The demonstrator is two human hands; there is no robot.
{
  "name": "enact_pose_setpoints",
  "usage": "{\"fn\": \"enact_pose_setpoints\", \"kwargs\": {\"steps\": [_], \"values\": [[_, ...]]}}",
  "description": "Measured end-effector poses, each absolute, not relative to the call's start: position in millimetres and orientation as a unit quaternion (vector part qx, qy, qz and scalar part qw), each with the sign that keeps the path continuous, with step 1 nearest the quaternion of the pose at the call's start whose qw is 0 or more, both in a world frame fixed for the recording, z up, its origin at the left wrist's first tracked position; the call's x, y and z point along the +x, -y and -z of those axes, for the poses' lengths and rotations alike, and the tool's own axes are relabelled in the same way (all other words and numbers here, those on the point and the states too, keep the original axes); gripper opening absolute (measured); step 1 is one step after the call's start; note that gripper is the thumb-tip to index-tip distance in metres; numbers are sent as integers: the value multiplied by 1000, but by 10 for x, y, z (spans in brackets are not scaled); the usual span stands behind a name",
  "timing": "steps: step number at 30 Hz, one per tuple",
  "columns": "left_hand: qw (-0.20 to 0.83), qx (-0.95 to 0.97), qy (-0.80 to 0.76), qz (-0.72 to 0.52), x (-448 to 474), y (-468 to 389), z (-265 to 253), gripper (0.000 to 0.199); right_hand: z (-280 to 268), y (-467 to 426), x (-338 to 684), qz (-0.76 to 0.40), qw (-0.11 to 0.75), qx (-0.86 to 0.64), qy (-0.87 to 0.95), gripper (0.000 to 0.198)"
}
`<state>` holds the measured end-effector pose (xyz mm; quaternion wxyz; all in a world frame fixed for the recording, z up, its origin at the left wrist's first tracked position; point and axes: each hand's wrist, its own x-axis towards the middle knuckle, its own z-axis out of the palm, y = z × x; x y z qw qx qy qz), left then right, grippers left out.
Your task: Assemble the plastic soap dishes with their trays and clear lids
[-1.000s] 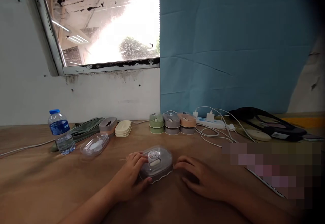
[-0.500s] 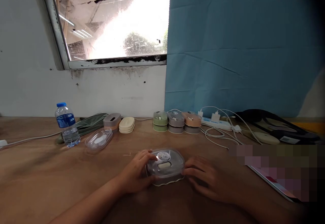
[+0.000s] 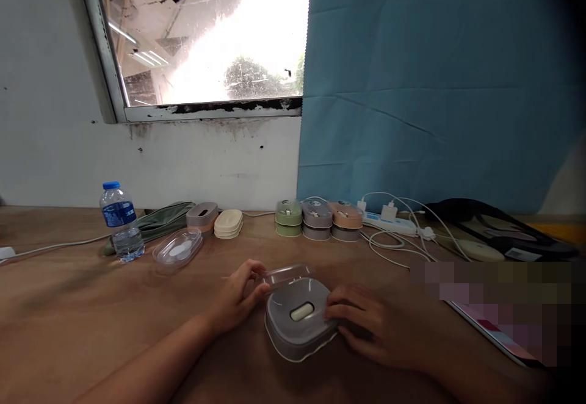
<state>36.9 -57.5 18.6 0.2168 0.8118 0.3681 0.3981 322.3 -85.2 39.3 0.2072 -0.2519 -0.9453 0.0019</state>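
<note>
A grey rounded plastic box (image 3: 293, 329) rests on the table in front of me, with a pale oval piece (image 3: 302, 312) in the slot on its top. In my left hand (image 3: 241, 294) is a clear plastic lid (image 3: 288, 274), gripped by its left end between thumb and fingers. The lid is tilted up behind the box, apart from most of its top. My right hand (image 3: 359, 321) has its curled fingers against the right edge of the box; the fingertips are partly in shadow.
Another clear lid (image 3: 178, 248) lies by a water bottle (image 3: 121, 224). Behind stand a two-tone box (image 3: 201, 218), stacked cream pieces (image 3: 228, 224) and stacked green (image 3: 288, 218), grey (image 3: 317, 220) and orange-grey (image 3: 347, 221) boxes. Cables (image 3: 389, 242), a power strip (image 3: 396, 224) and a tablet-like device (image 3: 494, 331) are at right.
My left hand has lifted the clear lid off the grey box and tilted it back and left. The box has turned slightly and shifted nearer me, while my right hand stays at its right edge.
</note>
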Motion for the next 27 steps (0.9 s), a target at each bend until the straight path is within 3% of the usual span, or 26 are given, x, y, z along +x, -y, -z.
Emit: {"fn": "enact_pose_setpoints", "kwargs": {"steps": [9,19,27], "values": [[297,676,-419,-529,275,347,-104,26,-387,823,3214,-29,226,-247,942,23],[403,594,-466,-518,223,213,-28,25,-377,825,3235,-38,221,-248,942,25],[297,639,-506,-497,203,230,-50,22,-374,815,3237,-40,227,-249,941,25]]}}
